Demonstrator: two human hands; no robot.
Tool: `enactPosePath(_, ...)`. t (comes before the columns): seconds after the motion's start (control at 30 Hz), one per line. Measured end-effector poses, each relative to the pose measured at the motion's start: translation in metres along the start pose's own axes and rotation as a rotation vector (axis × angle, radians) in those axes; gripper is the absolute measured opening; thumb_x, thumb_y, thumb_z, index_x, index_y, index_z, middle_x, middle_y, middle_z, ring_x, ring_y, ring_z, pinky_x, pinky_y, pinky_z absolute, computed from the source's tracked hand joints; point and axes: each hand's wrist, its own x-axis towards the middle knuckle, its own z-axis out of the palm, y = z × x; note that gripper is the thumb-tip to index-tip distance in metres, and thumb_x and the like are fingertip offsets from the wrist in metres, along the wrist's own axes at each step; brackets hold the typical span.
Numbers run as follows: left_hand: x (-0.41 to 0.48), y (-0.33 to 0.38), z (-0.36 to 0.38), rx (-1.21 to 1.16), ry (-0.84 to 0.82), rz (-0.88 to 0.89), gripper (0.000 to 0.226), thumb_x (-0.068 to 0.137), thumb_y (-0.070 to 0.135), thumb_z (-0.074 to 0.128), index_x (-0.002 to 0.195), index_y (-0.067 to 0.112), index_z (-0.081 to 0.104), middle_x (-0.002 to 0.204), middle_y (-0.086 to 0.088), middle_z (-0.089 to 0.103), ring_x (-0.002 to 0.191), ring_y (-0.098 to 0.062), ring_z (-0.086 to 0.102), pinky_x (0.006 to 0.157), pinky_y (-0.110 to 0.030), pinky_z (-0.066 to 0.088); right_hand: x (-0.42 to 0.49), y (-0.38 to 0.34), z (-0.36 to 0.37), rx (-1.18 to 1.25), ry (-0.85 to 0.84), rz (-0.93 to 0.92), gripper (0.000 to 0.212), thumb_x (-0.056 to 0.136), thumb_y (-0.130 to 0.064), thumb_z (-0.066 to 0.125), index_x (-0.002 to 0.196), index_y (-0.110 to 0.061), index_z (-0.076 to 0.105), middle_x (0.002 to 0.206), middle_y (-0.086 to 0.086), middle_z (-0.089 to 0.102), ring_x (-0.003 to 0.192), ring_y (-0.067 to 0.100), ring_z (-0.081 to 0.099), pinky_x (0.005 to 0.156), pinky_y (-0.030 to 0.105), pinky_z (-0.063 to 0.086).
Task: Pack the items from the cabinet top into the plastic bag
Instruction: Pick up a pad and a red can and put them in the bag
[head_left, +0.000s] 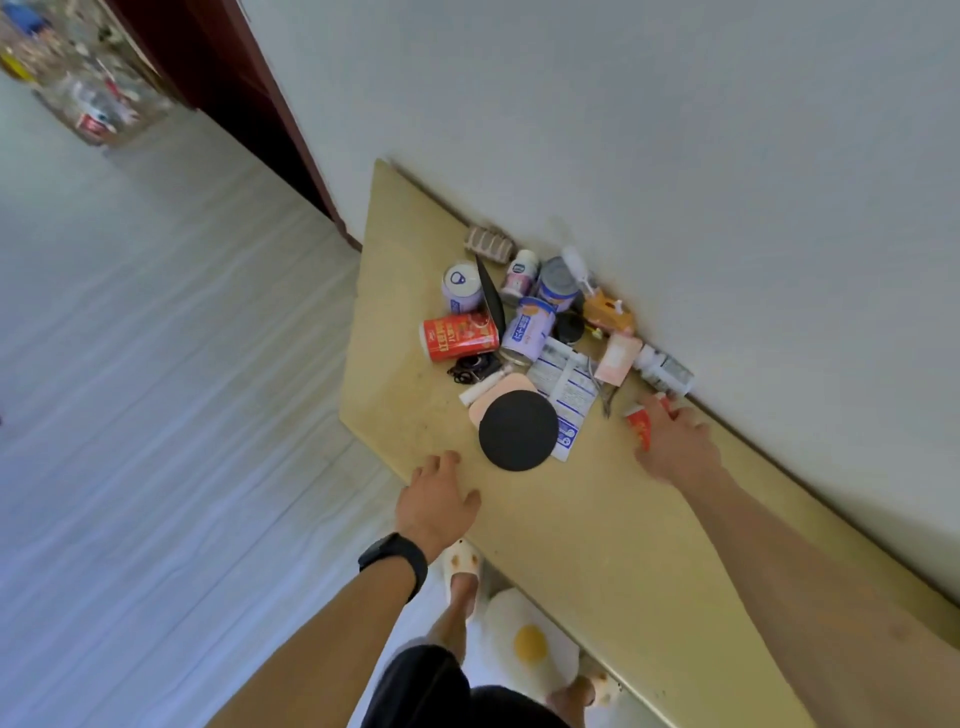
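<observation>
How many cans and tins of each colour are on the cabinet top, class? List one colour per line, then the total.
Red: 1, the red can
Lilac: 2, the lilac can and the lilac tin
Blue: 1, the blue tin
Total: 4

A plain white wall (623, 104) backs the tan bench (597, 545); pale striped floor (156, 415) runs to a dark red door frame (223, 78), evenly lit.
</observation>
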Motion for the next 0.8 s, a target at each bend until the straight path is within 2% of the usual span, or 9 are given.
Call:
enactPosePath(0.07,0.015,0.009,-0.009,-0.124,0.054,-0.017,0.060,0.091,0.043,0.058,0.141,0.019,0.035,0.139,-0.003,0.044,0.124,-0.026,0.049,0.096,-0.045,0.049,-0.011,-0.004,0.008,0.054,0.019,0.029,0.066,0.090,-0.029,0.057,0.145,-0.041,0.023,0.131,0.016,0.039,0.112,0.044,0.050,0.091,0.050,0.047)
enactPosePath(0.2,0.045,0.038,-0.020,-0.314,0.101,-0.115,0.069,0.085,0.048,0.066,0.135,0.012,0.037,0.136,-0.009,0.045,0.120,-0.030,0.052,0.095,-0.046,0.049,-0.048,-0.002,0.035,0.265,-0.065,0.102,0.075,0.085,-0.037,0.061,0.145,-0.042,0.017,0.114,0.012,0.039,0.095,0.045,0.062,0.083,0.049,0.055)
enactPosePath(0.33,0.066,0.051,-0.017,-0.220,0.043,-0.257,0.077,0.079,0.063,0.065,0.126,0.006,0.046,0.123,-0.013,0.052,0.108,-0.031,0.056,0.079,-0.036,0.047,-0.092,0.002,0.063,0.490,-0.124,0.159,0.085,0.081,-0.028,0.067,0.146,-0.039,0.014,0.107,0.009,0.035,0.069,0.037,0.064,0.063,0.037,0.057)
enactPosePath(0.4,0.072,0.047,-0.013,-0.209,-0.014,-0.270,0.073,0.078,0.066,0.063,0.121,0.008,0.056,0.117,-0.012,0.057,0.098,-0.030,0.059,0.077,-0.037,0.051,-0.107,0.004,0.076,0.544,-0.149,0.201,0.091,0.080,-0.026,0.070,0.148,-0.036,0.011,0.112,0.011,0.038,0.070,0.037,0.063,0.057,0.032,0.052)
enactPosePath(0.5,0.073,0.042,-0.008,-0.236,-0.079,-0.196,0.056,0.085,0.060,0.061,0.109,0.009,0.068,0.102,-0.009,0.067,0.086,-0.029,0.063,0.074,-0.037,0.053,-0.120,0.009,0.090,0.600,-0.139,0.252,0.089,0.078,-0.027,0.071,0.146,-0.035,0.014,0.116,0.014,0.043,0.085,0.041,0.065,0.068,0.035,0.052)
enactPosePath(0.57,0.067,0.043,-0.007,-0.290,-0.089,-0.130,0.044,0.090,0.051,0.062,0.101,0.009,0.067,0.099,-0.010,0.069,0.089,-0.031,0.064,0.079,-0.041,0.055,-0.124,0.015,0.091,0.678,-0.134,0.275,0.085,0.074,-0.027,0.075,0.141,-0.032,0.022,0.110,0.012,0.050,0.085,0.037,0.063,0.071,0.034,0.050)
enactPosePath(0.63,0.056,0.047,-0.005,-0.428,-0.078,-0.101,0.033,0.091,0.042,0.065,0.094,0.010,0.061,0.099,-0.011,0.068,0.092,-0.032,0.065,0.082,-0.044,0.056,-0.131,0.022,0.090,0.868,-0.102,0.313,0.082,0.069,-0.022,0.080,0.135,-0.028,0.031,0.099,0.008,0.061,0.080,0.029,0.063,0.072,0.035,0.052)
enactPosePath(0.7,0.039,0.054,-0.005,-0.565,-0.077,-0.087,0.026,0.092,0.037,0.066,0.095,0.012,0.058,0.100,-0.009,0.068,0.093,-0.030,0.067,0.080,-0.044,0.056,-0.146,0.031,0.086,1.095,-0.034,0.369,0.076,0.069,-0.017,0.082,0.129,-0.030,0.036,0.095,0.005,0.066,0.077,0.023,0.065,0.070,0.036,0.054)
enactPosePath(0.8,0.006,0.071,-0.009,-0.721,-0.060,-0.055,0.021,0.095,0.031,0.064,0.105,0.014,0.056,0.100,-0.003,0.068,0.081,-0.021,0.070,0.069,-0.036,0.053,-0.178,0.047,0.076,1.331,0.087,0.411,0.074,0.070,-0.014,0.084,0.124,-0.034,0.038,0.102,0.005,0.067,0.082,0.020,0.068,0.075,0.041,0.058)
